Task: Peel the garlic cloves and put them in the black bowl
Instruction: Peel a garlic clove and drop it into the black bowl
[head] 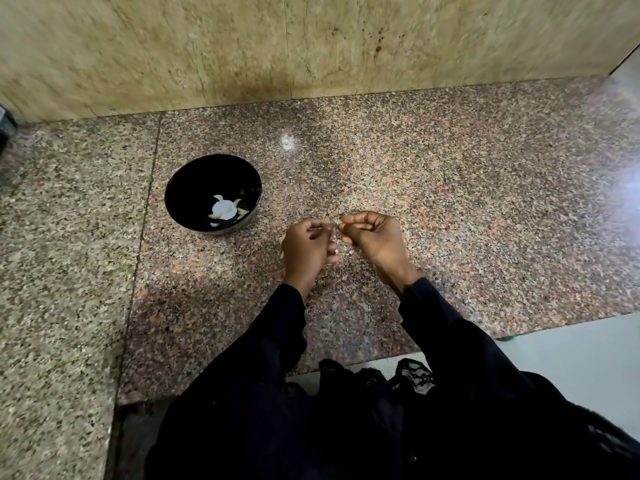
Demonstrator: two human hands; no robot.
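Observation:
A black bowl (213, 193) stands on the granite counter to the left of my hands, with several pale garlic pieces (225, 210) lying in its bottom. My left hand (306, 249) and my right hand (372, 239) are held close together above the counter, fingers curled. Between their fingertips they pinch a small garlic clove (336, 224), which is mostly hidden by the fingers. A bit of white shows under my left hand's fingers near its lower edge.
The speckled granite counter (450, 202) runs back to a beige stone wall (311, 46). A dark object (5, 128) sits at the far left edge. The counter's front edge (554, 323) drops to a pale floor at the lower right.

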